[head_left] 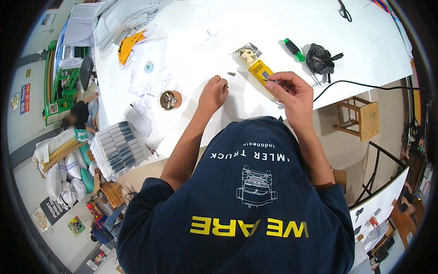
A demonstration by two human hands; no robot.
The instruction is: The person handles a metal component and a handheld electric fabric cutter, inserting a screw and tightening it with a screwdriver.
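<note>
One white surface (pixel 283 23) bears one yellow power tool (pixel 259 68), apparently laid within easy reach. One right hand (pixel 293 92) bends over it, one left hand (pixel 212 95) curls nearby; what either grip holds cannot be told. One black bag (pixel 321 60) and one screwdriver (pixel 293 49) lie rightward, one metal piece (pixel 231 73) leftward.

Two hands (pixel 212 95) (pixel 295 96), one yellow tool (pixel 260 70), one screwdriver (pixel 292 48)

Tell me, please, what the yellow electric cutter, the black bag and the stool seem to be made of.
Yellow electric cutter: housing probably hard plastic, smooth, with neat moulded vent slots.
Black bag: likely thin plastic film, judging by its glossy, crinkled folds.
Stool: apparently wood, dull finish, from its light-brown flat boards; solid or veneered is unclear.
</note>
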